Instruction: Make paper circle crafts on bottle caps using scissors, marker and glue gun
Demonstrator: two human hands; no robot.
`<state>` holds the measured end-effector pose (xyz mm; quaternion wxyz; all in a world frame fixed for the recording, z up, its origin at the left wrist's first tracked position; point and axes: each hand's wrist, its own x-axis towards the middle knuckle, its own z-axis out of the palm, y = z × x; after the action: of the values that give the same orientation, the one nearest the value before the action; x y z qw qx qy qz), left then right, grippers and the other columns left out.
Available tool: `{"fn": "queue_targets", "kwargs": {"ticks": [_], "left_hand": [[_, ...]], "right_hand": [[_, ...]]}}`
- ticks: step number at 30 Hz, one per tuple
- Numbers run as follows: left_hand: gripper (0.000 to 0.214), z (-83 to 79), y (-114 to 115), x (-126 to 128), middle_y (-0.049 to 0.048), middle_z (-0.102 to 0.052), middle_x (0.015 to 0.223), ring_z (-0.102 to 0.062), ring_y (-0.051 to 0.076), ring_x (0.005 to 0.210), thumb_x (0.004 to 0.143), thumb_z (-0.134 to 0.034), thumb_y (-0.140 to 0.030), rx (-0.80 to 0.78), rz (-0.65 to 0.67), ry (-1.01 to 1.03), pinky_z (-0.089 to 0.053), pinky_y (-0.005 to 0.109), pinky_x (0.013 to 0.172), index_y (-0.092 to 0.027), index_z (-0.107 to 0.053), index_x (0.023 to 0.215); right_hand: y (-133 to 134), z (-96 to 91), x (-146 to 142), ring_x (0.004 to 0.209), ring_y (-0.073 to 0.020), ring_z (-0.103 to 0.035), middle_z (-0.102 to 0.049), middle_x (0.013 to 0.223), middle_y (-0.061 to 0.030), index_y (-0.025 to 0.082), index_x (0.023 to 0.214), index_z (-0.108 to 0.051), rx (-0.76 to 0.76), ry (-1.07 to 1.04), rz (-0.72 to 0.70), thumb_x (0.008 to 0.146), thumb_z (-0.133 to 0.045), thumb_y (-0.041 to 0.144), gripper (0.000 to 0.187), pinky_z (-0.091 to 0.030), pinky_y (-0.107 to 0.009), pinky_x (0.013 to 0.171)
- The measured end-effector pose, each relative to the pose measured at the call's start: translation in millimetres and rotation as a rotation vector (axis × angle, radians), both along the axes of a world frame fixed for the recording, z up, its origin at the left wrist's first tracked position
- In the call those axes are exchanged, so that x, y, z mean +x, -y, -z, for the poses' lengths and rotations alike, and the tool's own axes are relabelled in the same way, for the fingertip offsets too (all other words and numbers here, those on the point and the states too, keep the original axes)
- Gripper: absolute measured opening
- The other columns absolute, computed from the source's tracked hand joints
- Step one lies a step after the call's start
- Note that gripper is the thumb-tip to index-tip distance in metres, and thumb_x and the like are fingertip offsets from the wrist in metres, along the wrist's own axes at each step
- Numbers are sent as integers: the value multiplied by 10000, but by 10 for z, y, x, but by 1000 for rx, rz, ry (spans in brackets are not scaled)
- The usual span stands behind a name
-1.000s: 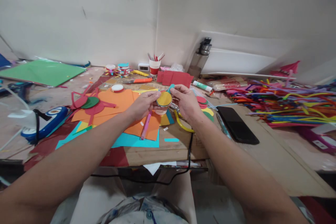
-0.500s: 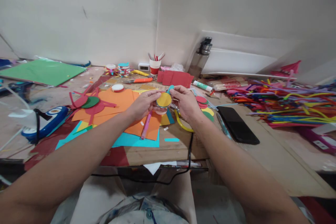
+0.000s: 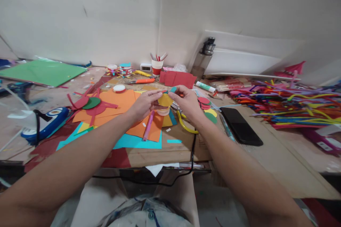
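Observation:
Both hands meet above the middle of the desk. My left hand (image 3: 144, 104) and my right hand (image 3: 188, 103) pinch a yellow paper disc (image 3: 165, 100) from either side, thumbs and forefingers closed on its upper edge. A teal paper piece (image 3: 173, 89) pokes up behind the disc at my right fingertips. Under the hands lie orange paper sheets (image 3: 119, 104), a pink marker (image 3: 147, 127), a small tape roll (image 3: 163, 112) and a teal sheet (image 3: 138, 143).
A black phone (image 3: 239, 127) lies to the right, and beyond it a heap of coloured pipe cleaners (image 3: 290, 104). Red and green paper cutouts (image 3: 90, 103), a blue stapler-like tool (image 3: 45, 124) and a green sheet (image 3: 42, 72) lie left. A cup of pens (image 3: 156, 65) and a bottle (image 3: 204, 56) stand at the back.
The yellow disc has tilted and is partly covered as both hands' fingers closed in over its top edge. The arms have barely shifted.

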<state>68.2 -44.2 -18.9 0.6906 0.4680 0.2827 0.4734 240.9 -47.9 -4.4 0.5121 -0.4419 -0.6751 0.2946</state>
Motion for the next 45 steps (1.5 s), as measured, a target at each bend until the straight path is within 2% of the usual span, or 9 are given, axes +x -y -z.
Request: {"fn": "queue_targets", "kwargs": {"ticks": [3,7,13,19,23,27,31,36,45], "left_hand": [[216,-6,-5,-3,114,-755,944,-730,228,889,828,-682,-251,-12,-23,4,-579,462,904,-122,-713,999],[199,-19,-7,-9,117,-752,959,-727,213,864,845,-664,-242,-18,-12,22,-590,453,884,-115,-705,992],[218,-6,-18,-26,119,-739,933,-725,206,824,872,-638,-300,-24,-19,-22,-619,416,798,-107,-692,956],[225,15,-19,-53,75,-711,776,-655,152,554,845,-628,-306,-95,-77,-339,-556,259,491,-127,-689,966],[278,-2,-37,-99,47,-667,680,-485,95,389,848,-600,-398,68,-130,-585,-413,229,374,-141,-703,814],[390,-13,-80,-124,71,-707,753,-610,162,608,883,-549,-468,288,-237,-752,-474,260,556,-149,-710,725],[355,-46,-78,-101,56,-740,932,-650,198,917,888,-564,-481,499,-295,-688,-480,262,797,-174,-740,856],[257,-108,-2,-49,27,-695,765,-602,138,694,769,-728,-405,370,-174,-560,-463,244,669,-151,-684,777],[217,-103,25,-23,-16,-602,609,-481,64,474,762,-742,-307,206,-152,-413,-391,196,479,-148,-609,698]], "right_hand": [[0,-26,27,783,-169,-501,-562,760,-8,204,726,-607,109,165,62,781,-677,338,160,-405,-311,721],[-19,-41,59,821,-183,-522,-578,800,-21,208,684,-602,155,180,96,765,-705,330,179,-405,-333,762],[-25,-37,99,606,-117,-465,-565,660,25,206,733,-625,-109,-126,7,732,-738,446,265,-367,-282,597],[-21,-42,94,525,-91,-444,-527,572,51,207,681,-579,-238,-241,-18,646,-794,520,382,-347,-260,529],[-45,-25,105,518,-86,-432,-515,570,55,207,669,-572,-264,-251,-2,616,-808,529,403,-333,-255,520],[-37,-24,104,518,-86,-412,-508,559,55,204,645,-565,-258,-189,-14,615,-810,517,399,-307,-251,512],[3,-39,72,519,-85,-398,-505,555,55,199,646,-579,-261,-134,-37,638,-800,488,364,-295,-248,505],[12,-15,30,512,-92,-435,-529,546,47,201,636,-593,-241,-141,-50,671,-764,496,343,-323,-252,511],[-1,17,-21,516,-94,-439,-552,544,31,194,625,-611,-226,-176,11,678,-755,501,344,-331,-250,515]]}}
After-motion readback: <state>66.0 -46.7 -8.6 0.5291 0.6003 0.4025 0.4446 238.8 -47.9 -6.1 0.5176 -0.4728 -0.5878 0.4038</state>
